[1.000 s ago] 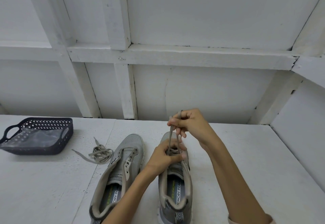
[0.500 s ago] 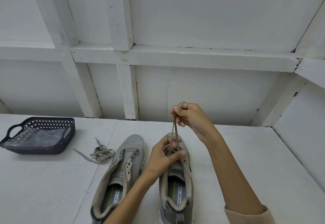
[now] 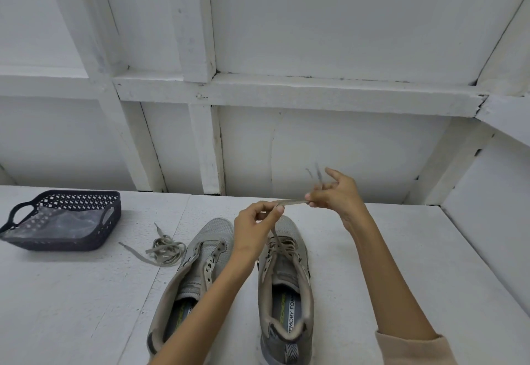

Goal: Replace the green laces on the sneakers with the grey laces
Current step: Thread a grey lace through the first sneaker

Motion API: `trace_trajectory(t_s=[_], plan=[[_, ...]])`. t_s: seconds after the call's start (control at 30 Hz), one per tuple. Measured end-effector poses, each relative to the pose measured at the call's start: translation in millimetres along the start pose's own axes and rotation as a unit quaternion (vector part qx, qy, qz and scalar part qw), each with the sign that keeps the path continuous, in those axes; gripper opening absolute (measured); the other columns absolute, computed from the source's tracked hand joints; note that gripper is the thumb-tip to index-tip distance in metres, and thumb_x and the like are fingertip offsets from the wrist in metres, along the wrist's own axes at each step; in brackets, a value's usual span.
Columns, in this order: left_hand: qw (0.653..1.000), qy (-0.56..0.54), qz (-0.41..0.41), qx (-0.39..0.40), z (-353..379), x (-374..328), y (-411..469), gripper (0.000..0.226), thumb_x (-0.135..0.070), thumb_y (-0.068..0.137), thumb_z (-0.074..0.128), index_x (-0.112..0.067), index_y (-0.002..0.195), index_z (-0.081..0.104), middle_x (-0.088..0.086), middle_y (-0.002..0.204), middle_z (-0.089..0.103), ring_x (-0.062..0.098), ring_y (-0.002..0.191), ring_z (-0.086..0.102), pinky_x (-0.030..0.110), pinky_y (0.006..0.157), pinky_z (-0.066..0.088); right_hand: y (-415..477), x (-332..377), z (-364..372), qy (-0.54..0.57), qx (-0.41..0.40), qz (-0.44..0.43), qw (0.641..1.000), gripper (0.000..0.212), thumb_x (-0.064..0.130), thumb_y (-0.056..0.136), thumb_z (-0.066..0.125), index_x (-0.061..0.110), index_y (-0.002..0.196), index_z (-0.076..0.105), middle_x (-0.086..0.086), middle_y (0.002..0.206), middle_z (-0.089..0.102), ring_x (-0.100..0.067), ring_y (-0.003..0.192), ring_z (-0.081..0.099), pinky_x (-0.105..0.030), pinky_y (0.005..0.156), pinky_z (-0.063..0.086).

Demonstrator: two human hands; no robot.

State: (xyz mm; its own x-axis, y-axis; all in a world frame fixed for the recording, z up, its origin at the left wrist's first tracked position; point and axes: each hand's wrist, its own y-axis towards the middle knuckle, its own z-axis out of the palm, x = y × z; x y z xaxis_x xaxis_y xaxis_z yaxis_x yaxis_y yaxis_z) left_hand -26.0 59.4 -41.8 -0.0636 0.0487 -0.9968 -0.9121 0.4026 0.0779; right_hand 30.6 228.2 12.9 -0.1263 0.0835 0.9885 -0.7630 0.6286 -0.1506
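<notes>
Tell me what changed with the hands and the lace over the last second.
The left hand lifted off the laced sneaker and now pinches the lace. The right hand, still gripping the lace, shifted right, so a short stretch runs taut between both hands; the ends blur above it. The unlaced sneaker, loose lace bundle and basket stayed put.

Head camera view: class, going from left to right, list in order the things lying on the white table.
Dark perforated basket → loose lace bundle → unlaced sneaker → partly laced sneaker. The left hand and right hand, pinching that sneaker's lace, overlap the shoes and are left out.
</notes>
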Motion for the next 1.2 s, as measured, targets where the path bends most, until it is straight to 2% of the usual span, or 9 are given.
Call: trace_trajectory(t_s=[0.1,0.27,0.4,0.53,0.73,0.9,0.97,1.07,1.2], plan=[[1.000,0.006,-0.015,-0.012,-2,3,-2,0.012,-0.020,0.086,0.072,-0.009,0.089,0.073,0.003,0.065,0.065,0.010,0.064,0.060,0.024,0.068,0.052,3,-15,-5,0.062,-0.051,0.001,0.997,0.099,-0.022,0.070,0.071,0.011,0.152,0.026,-0.028,0.103,0.061,-0.028,0.073,0.067,-0.026,0.059,0.060],[0.997,-0.046,-0.057,-0.039,1,5,-9,0.011,-0.017,0.085,0.072,-0.008,0.092,0.073,0.007,0.073,0.067,0.019,0.068,0.066,0.025,0.066,0.055,5,-27,-8,0.223,-0.123,-0.020,0.967,0.091,-0.019,0.077,0.066,0.013,0.151,0.026,-0.018,0.086,0.065,-0.025,0.077,0.067,-0.027,0.069,0.060],[0.990,-0.109,-0.078,-0.053,1,3,-12,0.010,-0.011,0.087,0.069,-0.008,0.095,0.072,0.000,0.074,0.068,0.015,0.070,0.066,0.032,0.076,0.057,8,-25,-6,0.259,-0.134,-0.039,0.956,0.083,-0.019,0.082,0.061,0.014,0.150,0.027,-0.021,0.089,0.064,-0.025,0.075,0.068,-0.025,0.069,0.060],[0.971,-0.212,-0.067,-0.086,-8,-13,1,0.014,-0.002,0.091,0.060,-0.005,0.103,0.068,0.002,0.081,0.064,0.006,0.071,0.063,0.024,0.077,0.058,8,-19,-10,0.266,-0.123,-0.071,0.953,0.069,-0.016,0.084,0.060,0.012,0.142,0.035,-0.020,0.088,0.064,-0.022,0.071,0.069,-0.025,0.067,0.059],[0.955,-0.266,-0.007,-0.134,-35,-40,31,0.018,-0.002,0.097,0.050,-0.001,0.111,0.061,0.004,0.088,0.061,0.010,0.074,0.059,0.026,0.079,0.058,8,-15,-21,0.175,-0.084,-0.097,0.976,0.014,0.007,0.099,0.051,0.007,0.111,0.058,-0.007,0.076,0.062,-0.010,0.050,0.059,-0.022,0.050,0.048],[0.931,-0.316,0.020,-0.182,-58,-43,45,0.016,0.000,0.098,0.048,-0.010,0.098,0.061,0.004,0.091,0.062,0.011,0.077,0.062,0.027,0.078,0.055,3,-23,-27,0.086,-0.040,-0.096,0.991,0.030,0.028,0.104,0.042,0.011,0.093,0.064,0.005,0.054,0.031,-0.009,0.041,0.029,-0.021,0.044,0.028],[0.933,-0.306,0.027,-0.187,-63,-41,43,0.017,0.001,0.098,0.047,-0.011,0.099,0.060,0.005,0.093,0.062,0.011,0.073,0.060,0.029,0.078,0.055,-2,-29,-27,0.021,0.016,-0.085,0.996,0.028,0.026,0.102,0.047,0.009,0.093,0.066,0.003,0.055,0.040,-0.011,0.042,0.037,-0.020,0.044,0.033],[0.959,-0.249,0.019,-0.137,-64,-37,32,0.023,0.005,0.096,0.048,-0.011,0.108,0.058,0.006,0.105,0.063,0.010,0.066,0.061,0.030,0.076,0.059,-13,-36,-23,-0.057,0.085,-0.079,0.992,0.018,0.007,0.098,0.053,0.004,0.098,0.070,-0.009,0.081,0.068,-0.015,0.056,0.062,-0.021,0.049,0.047],[0.992,-0.120,-0.025,-0.015,-60,-29,11,0.029,0.008,0.092,0.051,-0.008,0.113,0.063,0.009,0.113,0.061,0.014,0.067,0.063,0.032,0.072,0.060,-28,-45,-19,-0.088,0.141,-0.083,0.983,0.019,-0.002,0.092,0.058,0.004,0.104,0.071,-0.012,0.083,0.073,-0.019,0.055,0.061,-0.020,0.043,0.040]])
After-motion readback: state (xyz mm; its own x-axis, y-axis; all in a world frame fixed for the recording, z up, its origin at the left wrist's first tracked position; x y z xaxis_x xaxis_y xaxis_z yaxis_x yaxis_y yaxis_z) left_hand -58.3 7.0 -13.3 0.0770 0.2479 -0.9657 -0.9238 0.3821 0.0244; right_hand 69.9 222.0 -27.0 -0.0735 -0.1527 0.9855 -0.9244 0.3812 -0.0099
